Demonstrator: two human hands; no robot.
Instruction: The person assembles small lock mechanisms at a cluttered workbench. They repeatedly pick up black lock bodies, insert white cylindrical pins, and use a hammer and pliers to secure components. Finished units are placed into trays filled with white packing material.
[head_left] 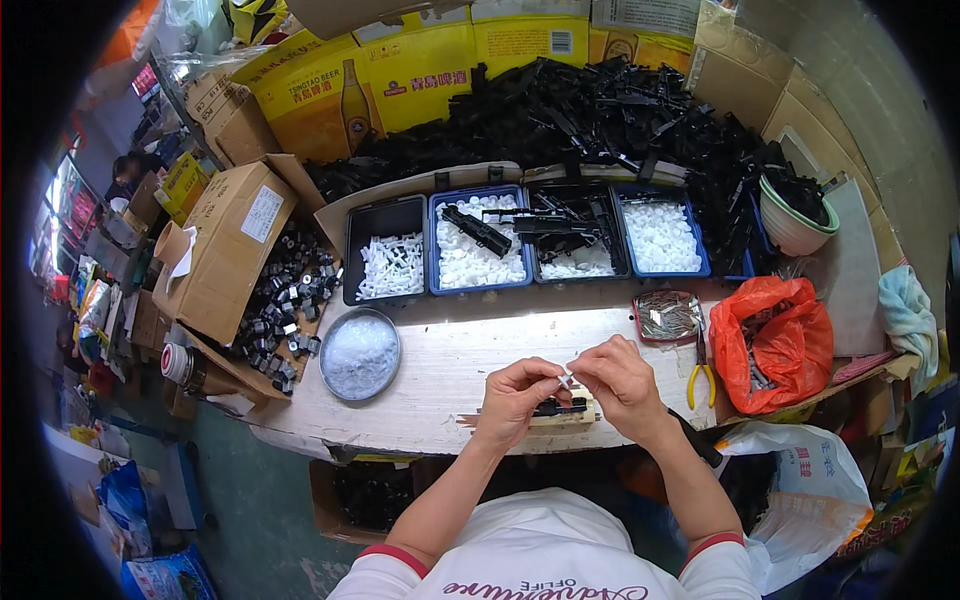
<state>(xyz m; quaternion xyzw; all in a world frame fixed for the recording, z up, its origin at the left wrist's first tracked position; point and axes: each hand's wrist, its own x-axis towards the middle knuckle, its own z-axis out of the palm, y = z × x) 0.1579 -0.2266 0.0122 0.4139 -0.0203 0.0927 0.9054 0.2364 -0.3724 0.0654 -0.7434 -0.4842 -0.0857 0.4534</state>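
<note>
Grip, left hand (512, 398) and right hand (622, 385): apparently pinching small white plastic piece (565, 381) above black plastic part (560, 407) near front edge of desk (465, 350). Step: seemingly two-handed positioning. Next: probably needing steady alignment.
</note>
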